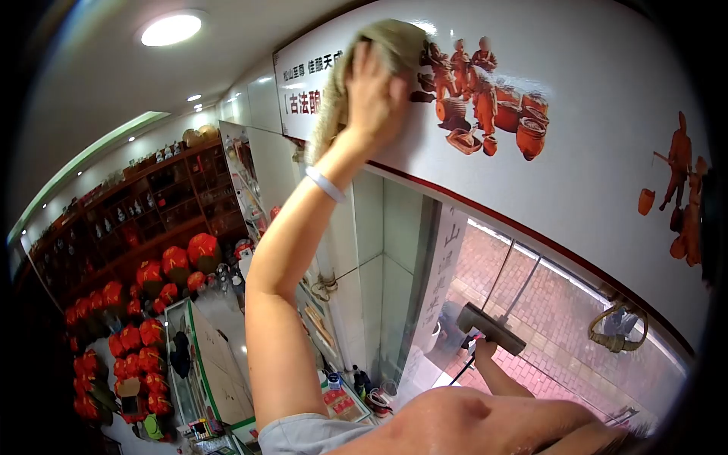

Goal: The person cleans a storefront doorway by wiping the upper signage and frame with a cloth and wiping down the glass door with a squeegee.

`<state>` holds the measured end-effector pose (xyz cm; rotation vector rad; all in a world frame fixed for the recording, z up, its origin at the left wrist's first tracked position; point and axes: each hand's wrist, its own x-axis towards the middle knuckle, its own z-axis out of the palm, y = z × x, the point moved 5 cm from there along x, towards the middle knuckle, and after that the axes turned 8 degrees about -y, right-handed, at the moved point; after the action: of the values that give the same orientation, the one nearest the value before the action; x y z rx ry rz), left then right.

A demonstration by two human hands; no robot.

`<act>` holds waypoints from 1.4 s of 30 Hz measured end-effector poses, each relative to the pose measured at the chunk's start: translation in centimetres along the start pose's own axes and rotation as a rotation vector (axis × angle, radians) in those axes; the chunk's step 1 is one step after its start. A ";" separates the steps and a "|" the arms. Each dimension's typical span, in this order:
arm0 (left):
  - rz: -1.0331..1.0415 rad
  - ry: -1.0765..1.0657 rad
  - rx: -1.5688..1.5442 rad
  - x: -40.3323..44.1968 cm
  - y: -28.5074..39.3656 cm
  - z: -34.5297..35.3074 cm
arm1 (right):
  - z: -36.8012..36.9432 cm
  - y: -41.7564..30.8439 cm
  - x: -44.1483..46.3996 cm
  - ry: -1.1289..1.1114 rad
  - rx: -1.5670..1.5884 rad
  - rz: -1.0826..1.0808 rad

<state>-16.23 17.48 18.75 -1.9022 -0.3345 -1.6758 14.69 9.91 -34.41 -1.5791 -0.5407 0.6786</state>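
My left hand (374, 95) is raised high, its fingers holding a bunched olive-beige cloth (398, 42) against a glossy white sign panel (599, 98). The cloth hangs down past my wrist and covers part of the lettering, beside a printed group of orange figures. Lower right, in front of the glass, my right hand (485, 349) is closed round a squeegee (493, 329) with a wide dark head. Its thin dark rod points down to the left.
A glass pane (561, 303) shows brick paving outside. At right hangs a woven ring (618, 334). Red-covered jars (152, 277), wooden shelves (163, 197) and a glass display counter (216, 364) stand at left. Small items lie below, near bottles (360, 377).
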 end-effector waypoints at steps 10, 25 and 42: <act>-0.721 0.038 -0.035 0.0 -26.1 -1.0 | -0.3 2.7 2.0 0.083 -0.115 0.041; -1.280 -0.149 -0.277 -24.8 -28.9 -2.2 | 0.0 1.2 1.4 0.031 -0.078 -0.150; -0.814 -0.606 0.481 -27.2 -26.0 3.7 | -0.2 5.7 4.9 0.050 -0.092 -0.166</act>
<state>-32.12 45.41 -1.16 -1.9469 -1.7653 -1.1905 18.11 12.46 -40.62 -1.6119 -0.6658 0.4932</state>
